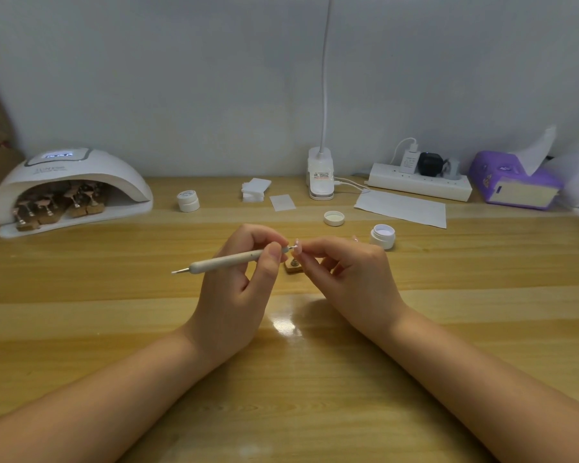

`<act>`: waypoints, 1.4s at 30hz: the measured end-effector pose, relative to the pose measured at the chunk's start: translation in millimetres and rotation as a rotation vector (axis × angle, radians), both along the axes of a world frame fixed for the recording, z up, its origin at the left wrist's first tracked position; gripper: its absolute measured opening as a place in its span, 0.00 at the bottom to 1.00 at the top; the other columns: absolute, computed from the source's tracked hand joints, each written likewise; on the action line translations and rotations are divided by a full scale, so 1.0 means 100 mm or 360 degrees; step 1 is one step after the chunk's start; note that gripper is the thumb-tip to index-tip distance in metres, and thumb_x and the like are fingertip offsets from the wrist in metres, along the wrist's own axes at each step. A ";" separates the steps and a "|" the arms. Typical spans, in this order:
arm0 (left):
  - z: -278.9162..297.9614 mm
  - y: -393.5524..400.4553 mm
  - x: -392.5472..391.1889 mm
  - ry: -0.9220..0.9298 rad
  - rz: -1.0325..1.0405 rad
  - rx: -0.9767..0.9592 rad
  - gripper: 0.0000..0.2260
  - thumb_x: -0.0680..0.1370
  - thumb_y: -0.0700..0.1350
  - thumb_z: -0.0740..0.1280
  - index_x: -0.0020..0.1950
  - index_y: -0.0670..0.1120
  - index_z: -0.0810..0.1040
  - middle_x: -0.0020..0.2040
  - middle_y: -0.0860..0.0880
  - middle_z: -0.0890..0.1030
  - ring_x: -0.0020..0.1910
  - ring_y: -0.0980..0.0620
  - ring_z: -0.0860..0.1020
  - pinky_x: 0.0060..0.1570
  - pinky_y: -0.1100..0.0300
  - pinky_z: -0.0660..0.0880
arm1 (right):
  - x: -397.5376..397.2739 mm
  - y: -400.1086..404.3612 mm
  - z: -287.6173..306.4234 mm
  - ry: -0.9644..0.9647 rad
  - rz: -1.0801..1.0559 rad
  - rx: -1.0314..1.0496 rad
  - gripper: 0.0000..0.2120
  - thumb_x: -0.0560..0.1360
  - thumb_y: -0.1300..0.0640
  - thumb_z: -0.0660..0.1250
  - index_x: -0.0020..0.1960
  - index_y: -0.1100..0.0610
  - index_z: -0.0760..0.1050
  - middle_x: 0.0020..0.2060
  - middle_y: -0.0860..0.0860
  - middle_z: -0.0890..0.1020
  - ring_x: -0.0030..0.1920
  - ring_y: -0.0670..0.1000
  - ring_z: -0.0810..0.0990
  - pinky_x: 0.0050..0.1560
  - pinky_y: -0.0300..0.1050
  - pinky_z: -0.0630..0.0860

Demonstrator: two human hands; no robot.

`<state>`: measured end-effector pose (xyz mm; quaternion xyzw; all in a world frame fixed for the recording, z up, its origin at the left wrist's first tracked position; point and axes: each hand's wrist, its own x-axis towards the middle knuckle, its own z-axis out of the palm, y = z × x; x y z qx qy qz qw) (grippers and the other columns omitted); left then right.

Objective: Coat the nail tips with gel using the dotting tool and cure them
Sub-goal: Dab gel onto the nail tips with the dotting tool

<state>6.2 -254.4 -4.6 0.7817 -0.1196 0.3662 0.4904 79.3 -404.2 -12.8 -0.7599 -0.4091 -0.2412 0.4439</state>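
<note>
My left hand (244,272) grips a beige dotting tool (226,261) like a pen, its right tip touching a small pale nail tip (297,246). My right hand (350,270) pinches that nail tip on its stand, whose small wooden base (294,268) rests on the table between my hands. An open white gel jar (382,236) sits just right of my right hand, with its lid (334,218) lying behind. At far left stands a white curing lamp (71,188), display lit, with several nail tips on stands (61,203) inside.
A closed white jar (188,200), a stack of wipes (255,189) and a single wipe (282,202) lie at the back. A clip lamp (321,177), power strip (418,182), sheet of paper (401,208) and purple tissue box (512,182) line the back right of the wooden table (114,315).
</note>
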 end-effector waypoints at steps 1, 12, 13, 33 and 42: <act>0.00 0.00 0.00 -0.0001 0.0003 0.0001 0.07 0.79 0.48 0.59 0.50 0.48 0.75 0.43 0.53 0.79 0.45 0.51 0.79 0.46 0.57 0.77 | 0.00 0.00 0.00 0.0005 -0.0001 -0.0002 0.04 0.76 0.55 0.70 0.48 0.53 0.83 0.39 0.45 0.85 0.33 0.45 0.80 0.48 0.66 0.77; 0.01 -0.01 -0.02 -0.0028 0.0018 -0.0057 0.05 0.79 0.49 0.60 0.49 0.53 0.75 0.44 0.53 0.80 0.45 0.51 0.80 0.46 0.56 0.78 | -0.02 0.01 0.02 0.0005 -0.0023 0.0020 0.04 0.75 0.58 0.71 0.48 0.57 0.84 0.37 0.46 0.85 0.31 0.48 0.79 0.40 0.48 0.78; 0.02 -0.01 -0.02 -0.0033 0.0020 -0.0063 0.05 0.79 0.49 0.60 0.49 0.53 0.74 0.45 0.53 0.79 0.45 0.52 0.80 0.46 0.56 0.78 | -0.02 0.01 0.02 0.0023 -0.0020 0.0025 0.04 0.75 0.58 0.71 0.48 0.57 0.84 0.37 0.46 0.85 0.31 0.48 0.79 0.41 0.49 0.78; 0.01 -0.01 -0.02 0.0000 -0.0048 -0.0012 0.06 0.79 0.48 0.59 0.49 0.50 0.75 0.43 0.53 0.79 0.45 0.51 0.80 0.46 0.59 0.77 | 0.00 -0.01 0.02 0.0017 0.0028 0.0021 0.06 0.74 0.60 0.71 0.50 0.57 0.83 0.39 0.48 0.85 0.33 0.49 0.81 0.38 0.49 0.78; 0.00 -0.01 -0.02 0.0002 -0.0038 -0.0006 0.05 0.79 0.48 0.60 0.49 0.52 0.75 0.44 0.53 0.79 0.45 0.52 0.80 0.46 0.60 0.76 | -0.01 0.00 0.02 0.0004 0.0007 0.0053 0.05 0.74 0.61 0.72 0.49 0.58 0.84 0.38 0.48 0.85 0.32 0.50 0.80 0.37 0.50 0.77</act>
